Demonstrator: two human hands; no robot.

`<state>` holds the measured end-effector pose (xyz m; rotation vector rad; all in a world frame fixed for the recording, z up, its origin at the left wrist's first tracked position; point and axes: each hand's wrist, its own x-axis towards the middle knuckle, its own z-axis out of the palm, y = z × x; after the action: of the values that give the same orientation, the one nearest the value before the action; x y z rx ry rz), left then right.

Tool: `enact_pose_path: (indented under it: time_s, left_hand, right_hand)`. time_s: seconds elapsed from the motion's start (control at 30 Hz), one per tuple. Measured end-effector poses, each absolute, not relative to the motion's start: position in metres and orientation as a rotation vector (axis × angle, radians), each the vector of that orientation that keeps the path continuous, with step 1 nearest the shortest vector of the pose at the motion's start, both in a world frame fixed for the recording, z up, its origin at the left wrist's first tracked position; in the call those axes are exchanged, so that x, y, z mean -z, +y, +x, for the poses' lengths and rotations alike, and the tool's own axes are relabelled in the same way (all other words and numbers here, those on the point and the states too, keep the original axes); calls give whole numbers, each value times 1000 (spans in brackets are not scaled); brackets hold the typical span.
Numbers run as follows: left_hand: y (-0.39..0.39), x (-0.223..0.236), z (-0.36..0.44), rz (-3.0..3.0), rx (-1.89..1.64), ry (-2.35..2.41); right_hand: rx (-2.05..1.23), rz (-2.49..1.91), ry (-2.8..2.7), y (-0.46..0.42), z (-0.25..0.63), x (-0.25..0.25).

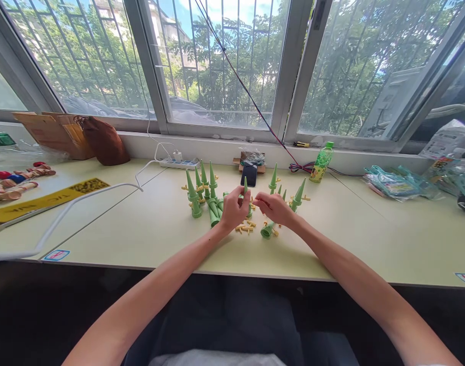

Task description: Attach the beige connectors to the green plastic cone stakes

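Observation:
My left hand (234,209) is closed around a green plastic watering spike (245,183), its pointed tip upward. Close on its right, my right hand (277,208) is pinched; whatever its fingertips hold is too small to make out. Below the hands lie loose yellow valve pieces (246,230) and a green spike on its side (267,231), open end toward me. Several upright green spikes with yellow pieces, among them one spike (195,198), stand to the left beside some lying down. On the right are more, including a spike (298,195) and a spike (273,179) farther back.
A dark phone (248,174) lies behind the hands, before a small cardboard box (251,158). A green drink bottle (321,162) stands back right, near bundled cable (303,166). A white cable (51,231) crosses the left side. Wooden toys (17,184) and packaged items (395,182) sit farther out.

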<state>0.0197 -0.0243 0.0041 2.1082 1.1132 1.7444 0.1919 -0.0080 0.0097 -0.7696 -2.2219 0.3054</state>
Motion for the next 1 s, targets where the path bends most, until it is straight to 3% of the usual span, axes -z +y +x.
enact_pose_path:
  time_s: [0.67,1.0]
  left_hand:
    - [-20,0,19,2139,-1725,1192]
    - [-21,0,19,2079,-1553,1171]
  right_hand:
    - [-155,-773,-2237,-5,191,-5]
    - [-163,-678,-2224,-21,183,-13]
